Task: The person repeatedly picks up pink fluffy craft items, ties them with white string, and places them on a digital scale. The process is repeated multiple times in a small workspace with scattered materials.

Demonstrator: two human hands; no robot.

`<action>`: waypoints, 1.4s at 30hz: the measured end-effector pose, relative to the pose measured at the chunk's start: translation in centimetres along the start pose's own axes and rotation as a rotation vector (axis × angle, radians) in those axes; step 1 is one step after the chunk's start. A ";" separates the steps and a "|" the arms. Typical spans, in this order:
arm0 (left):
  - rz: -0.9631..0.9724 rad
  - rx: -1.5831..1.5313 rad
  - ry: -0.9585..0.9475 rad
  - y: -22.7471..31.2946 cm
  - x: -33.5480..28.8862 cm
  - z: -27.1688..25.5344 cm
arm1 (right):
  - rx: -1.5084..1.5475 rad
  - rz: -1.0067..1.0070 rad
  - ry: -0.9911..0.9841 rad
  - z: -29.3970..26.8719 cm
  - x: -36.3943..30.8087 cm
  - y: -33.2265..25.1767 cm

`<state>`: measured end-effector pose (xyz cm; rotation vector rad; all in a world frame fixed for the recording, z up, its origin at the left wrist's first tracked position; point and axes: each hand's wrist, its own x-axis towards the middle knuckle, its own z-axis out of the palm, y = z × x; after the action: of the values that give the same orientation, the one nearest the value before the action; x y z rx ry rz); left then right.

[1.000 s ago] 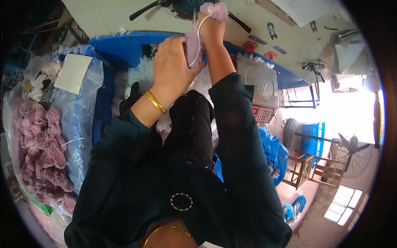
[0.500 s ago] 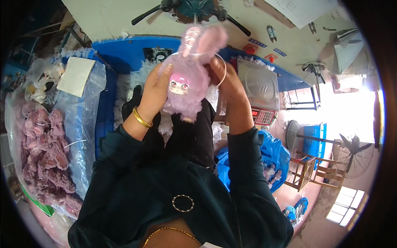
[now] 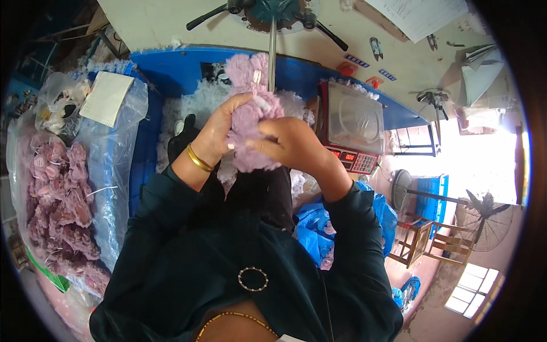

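Observation:
A fuzzy pink plush toy (image 3: 244,121) is held upright in front of me, its face out of sight and a small white tag near its top. My left hand (image 3: 216,131), with a gold bangle at the wrist, is closed round its left side, the thumb lying across it. My right hand (image 3: 299,143) presses bent fingers onto its lower right part. Just behind the toy's upper right side, a thin metal tube (image 3: 273,54) comes down from a dark green machine (image 3: 273,12). Whether the tube touches the toy I cannot tell.
To the left, a clear plastic bag (image 3: 117,165) holds several pink plush skins, with a notepad (image 3: 107,98) on top. White stuffing (image 3: 196,105) fills a blue-edged bin ahead. At right are a red-and-white scale (image 3: 359,159), a blue bag (image 3: 314,228) and a standing fan (image 3: 484,219).
The toy has turned so its face no longer shows, and its ears no longer stand up. My right hand has moved down from the ears and white loop onto its lower body.

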<state>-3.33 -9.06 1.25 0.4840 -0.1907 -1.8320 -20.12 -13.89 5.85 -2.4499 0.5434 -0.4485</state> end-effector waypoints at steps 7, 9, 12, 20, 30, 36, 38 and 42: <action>0.394 0.357 0.303 -0.5 1.3 1.6 | -0.289 0.047 0.477 -1.6 8.2 4.3; 0.555 0.771 0.382 -0.8 1.0 2.5 | -0.291 0.004 0.532 -1.6 10.4 6.2; 0.745 1.385 0.488 -1.0 0.0 2.5 | -0.291 0.028 0.525 -1.6 10.4 6.4; 0.888 1.899 0.458 -0.7 1.1 2.6 | -0.318 -0.045 0.603 -1.6 11.5 6.9; 0.854 1.132 0.137 -1.0 -0.8 0.0 | -0.093 0.185 0.459 -0.8 5.9 1.8; 0.363 0.275 0.132 2.7 4.0 0.7 | -0.238 0.317 0.531 -2.1 13.1 4.9; 0.391 0.204 0.121 1.8 4.3 0.7 | -0.291 0.317 0.598 -1.5 13.4 5.8; 0.528 0.647 0.260 -2.8 0.8 2.8 | -0.250 0.387 0.520 -0.6 10.6 4.0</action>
<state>-7.13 -9.24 2.58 1.0071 -0.6747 -1.1490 -12.35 -22.18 5.90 -2.3623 1.3309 -0.9008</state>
